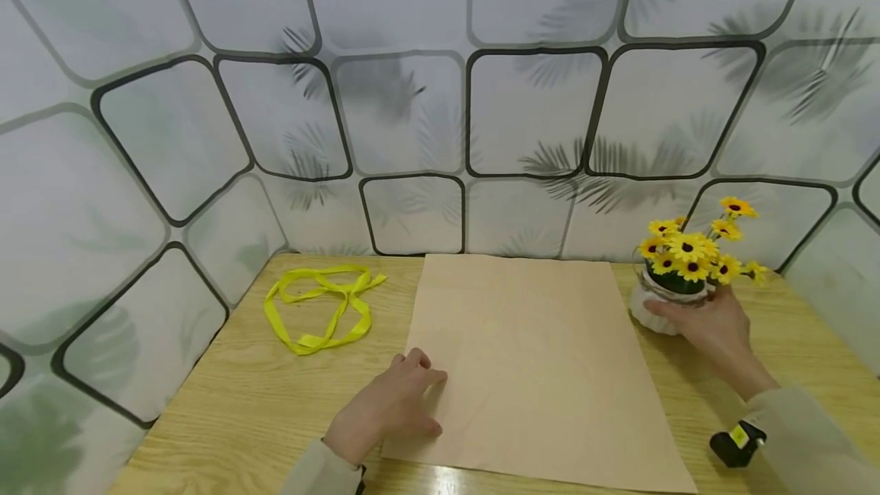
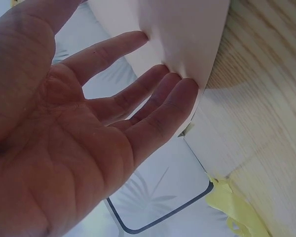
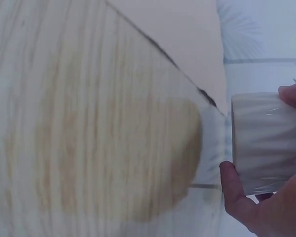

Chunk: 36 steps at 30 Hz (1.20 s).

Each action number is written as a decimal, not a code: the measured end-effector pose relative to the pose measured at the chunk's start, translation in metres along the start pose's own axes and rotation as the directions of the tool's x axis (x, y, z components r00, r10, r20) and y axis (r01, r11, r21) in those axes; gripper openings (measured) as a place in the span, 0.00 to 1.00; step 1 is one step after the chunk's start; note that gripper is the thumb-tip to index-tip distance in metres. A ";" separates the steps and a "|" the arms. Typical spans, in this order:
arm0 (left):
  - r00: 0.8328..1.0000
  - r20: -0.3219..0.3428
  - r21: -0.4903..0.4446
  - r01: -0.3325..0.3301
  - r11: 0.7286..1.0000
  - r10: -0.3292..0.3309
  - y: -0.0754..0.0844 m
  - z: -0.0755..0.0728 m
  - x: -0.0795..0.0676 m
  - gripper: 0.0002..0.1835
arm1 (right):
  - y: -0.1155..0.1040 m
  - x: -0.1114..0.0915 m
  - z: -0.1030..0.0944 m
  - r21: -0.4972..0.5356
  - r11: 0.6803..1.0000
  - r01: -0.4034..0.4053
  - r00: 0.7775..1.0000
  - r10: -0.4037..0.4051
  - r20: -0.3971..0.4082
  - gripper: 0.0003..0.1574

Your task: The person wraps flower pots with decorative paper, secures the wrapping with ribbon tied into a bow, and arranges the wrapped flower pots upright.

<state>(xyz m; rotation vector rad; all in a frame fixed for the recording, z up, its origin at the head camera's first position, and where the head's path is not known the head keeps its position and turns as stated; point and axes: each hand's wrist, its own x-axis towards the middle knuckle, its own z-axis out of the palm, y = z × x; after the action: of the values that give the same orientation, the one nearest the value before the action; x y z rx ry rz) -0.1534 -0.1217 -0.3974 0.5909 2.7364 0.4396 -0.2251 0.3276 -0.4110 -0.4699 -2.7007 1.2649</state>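
A large sheet of brown paper (image 1: 529, 357) lies flat on the wooden table. My left hand (image 1: 395, 403) rests its fingertips on the sheet's left part; in the left wrist view the bent fingers (image 2: 163, 106) touch the paper (image 2: 187, 39) close to its edge, with nothing held. At the right, my right hand (image 1: 715, 331) grips a white flowerpot (image 1: 653, 312) of yellow artificial flowers (image 1: 687, 247). The right wrist view has the pot (image 3: 266, 143) between thumb and fingers, apart from the tabletop. Twine circles the pot's rim.
A loosely looped yellow ribbon (image 1: 357, 304) lies on the table (image 1: 227, 403) left of the paper. Behind the table hangs a patterned wall covering (image 1: 412, 113). A black wrist device (image 1: 737, 441) is by the right sleeve (image 1: 804, 434).
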 end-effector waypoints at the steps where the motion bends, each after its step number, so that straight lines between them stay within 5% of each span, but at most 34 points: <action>1: 1.000 0.000 0.000 0.000 1.000 0.000 0.000 0.000 0.000 0.35 | -0.002 -0.001 0.000 0.007 1.000 -0.005 1.000 0.005 0.011 0.78; 22: 1.000 -0.002 0.007 0.004 1.000 -0.004 0.001 0.001 0.000 0.35 | -0.046 -0.023 0.025 0.141 0.989 0.035 0.986 -0.058 0.157 0.75; 36: 1.000 0.004 0.007 0.000 1.000 0.000 0.001 0.000 0.000 0.35 | -0.069 -0.033 0.051 0.100 0.993 0.060 0.971 -0.081 0.223 0.70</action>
<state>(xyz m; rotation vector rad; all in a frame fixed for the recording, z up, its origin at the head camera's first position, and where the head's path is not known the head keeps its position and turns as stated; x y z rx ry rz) -0.1532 -0.1210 -0.3972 0.5926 2.7349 0.4290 -0.2215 0.2378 -0.3902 -0.2284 -2.7942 1.5008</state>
